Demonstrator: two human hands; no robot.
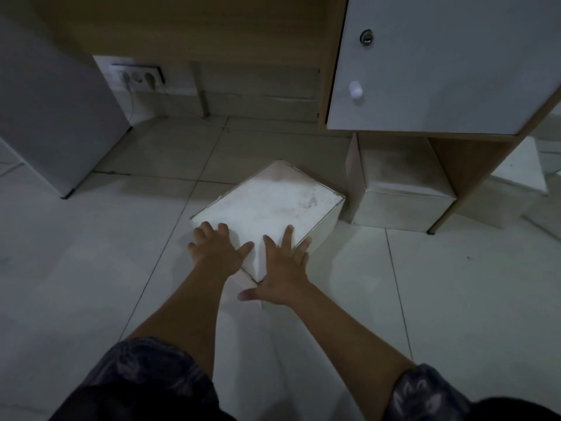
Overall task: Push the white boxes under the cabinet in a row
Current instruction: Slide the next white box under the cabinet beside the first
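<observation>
My left hand (217,249) and right hand (280,268), fingers spread flat, pressing near corner of white square cardboard box (270,205) on floor; sits skewed, ahead-left of wooden cabinet (425,86) gap, second white box (400,177) already under

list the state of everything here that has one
middle box: outside the cabinet, turned cornerwise
second box: under the cabinet
cabinet door: closed
left hand: spread, pressing the middle box
right hand: spread, pressing the middle box
wall sockets: in use
</observation>
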